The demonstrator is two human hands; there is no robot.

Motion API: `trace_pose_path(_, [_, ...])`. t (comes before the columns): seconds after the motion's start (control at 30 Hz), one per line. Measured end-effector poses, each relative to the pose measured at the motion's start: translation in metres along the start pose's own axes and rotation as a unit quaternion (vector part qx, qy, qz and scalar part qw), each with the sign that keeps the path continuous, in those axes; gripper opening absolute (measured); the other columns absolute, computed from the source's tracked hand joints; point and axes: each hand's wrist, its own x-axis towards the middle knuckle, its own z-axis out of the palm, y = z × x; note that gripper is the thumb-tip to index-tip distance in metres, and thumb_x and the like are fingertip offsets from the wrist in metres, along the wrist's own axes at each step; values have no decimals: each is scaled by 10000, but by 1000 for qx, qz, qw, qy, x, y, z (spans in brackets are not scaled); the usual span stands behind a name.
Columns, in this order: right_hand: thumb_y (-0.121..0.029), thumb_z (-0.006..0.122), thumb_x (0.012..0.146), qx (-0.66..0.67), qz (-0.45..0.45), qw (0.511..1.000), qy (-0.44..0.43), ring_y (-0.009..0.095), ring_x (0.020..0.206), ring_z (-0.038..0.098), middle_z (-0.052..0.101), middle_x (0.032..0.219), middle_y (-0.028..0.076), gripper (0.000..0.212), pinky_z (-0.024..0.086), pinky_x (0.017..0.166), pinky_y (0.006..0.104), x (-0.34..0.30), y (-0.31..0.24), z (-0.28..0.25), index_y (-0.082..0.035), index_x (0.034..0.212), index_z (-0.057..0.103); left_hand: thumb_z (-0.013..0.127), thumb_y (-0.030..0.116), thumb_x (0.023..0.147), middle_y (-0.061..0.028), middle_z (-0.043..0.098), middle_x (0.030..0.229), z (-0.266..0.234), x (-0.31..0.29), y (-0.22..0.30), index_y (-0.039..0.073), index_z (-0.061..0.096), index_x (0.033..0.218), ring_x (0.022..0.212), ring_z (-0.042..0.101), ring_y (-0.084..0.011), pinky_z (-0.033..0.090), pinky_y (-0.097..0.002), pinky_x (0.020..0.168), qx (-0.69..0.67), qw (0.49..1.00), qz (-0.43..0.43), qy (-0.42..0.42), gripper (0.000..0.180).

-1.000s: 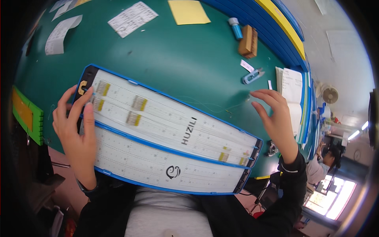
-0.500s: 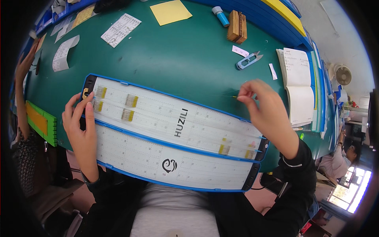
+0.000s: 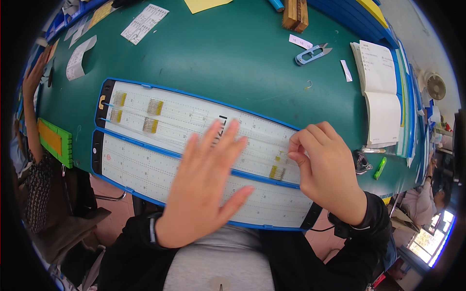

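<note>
A long blue-rimmed fishing rig case [image 3: 145,182] lies opened in two halves before me. Its upper half holds thin clear lines and fishing hooks with yellow shanks [image 3: 155,106], clustered at both ends. My left hand [image 3: 201,182] spreads its fingers, slightly blurred, over the middle of the case, hiding part of it; whether it touches is unclear. My right hand [image 3: 323,162] is closed in a pinch above the case's right end, beside a hook cluster [image 3: 276,172]. What its fingertips hold, if anything, cannot be seen. A single hook on fine line [image 3: 308,86] lies on the table beyond the case.
Thread snips [image 3: 313,54], paper slips [image 3: 346,71], a wooden block [image 3: 295,15] and an open notebook [image 3: 381,92] lie on the green table [image 3: 213,58]. A green marker [image 3: 380,168] is at the right. Another person's hand [image 3: 36,70] and a green-framed board [image 3: 56,142] are at left.
My left hand has left the case's left end and moved right over its middle, fingers spread. The right hand has let go of the single hook and come down toward the case's right end.
</note>
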Motion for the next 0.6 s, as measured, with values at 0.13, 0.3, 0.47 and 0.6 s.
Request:
trace_pose_path(0.13, [-8,593,673,-27,-21,999,6,237,725,481,488,698,57,109,389,613,321,-2,0,3,-53,701,498,567,343,803,-177,289,1397,25,2,15,42,382,1301,1300,242,-363,172,-495,1046,-46,996,20,-79,610])
trace_pose_path(0.3, [-8,605,680,-35,-26,999,0,248,726,496,504,713,60,110,403,615,328,-6,3,-10,-43,744,522,599,357,776,-151,270,1414,32,3,17,115,388,1323,1305,221,-372,174,-510,1042,20,994,31,-106,634])
trace_pose_path(0.47, [-65,717,650,-7,269,963,8,254,900,571,587,947,123,464,455,740,332,-53,21,-81,-39,1083,554,630,278,755,-148,267,1418,39,3,16,132,404,1315,1309,201,-392,176,-511,1040,27,994,29,-97,621])
trace_pose_path(0.6, [-35,746,584,-16,224,974,-22,318,1012,502,491,1112,158,665,414,868,364,-94,61,-67,-35,1195,484,599,278,779,-134,325,1395,39,9,22,129,431,1297,1282,275,-382,225,-473,1032,71,993,33,-88,565])
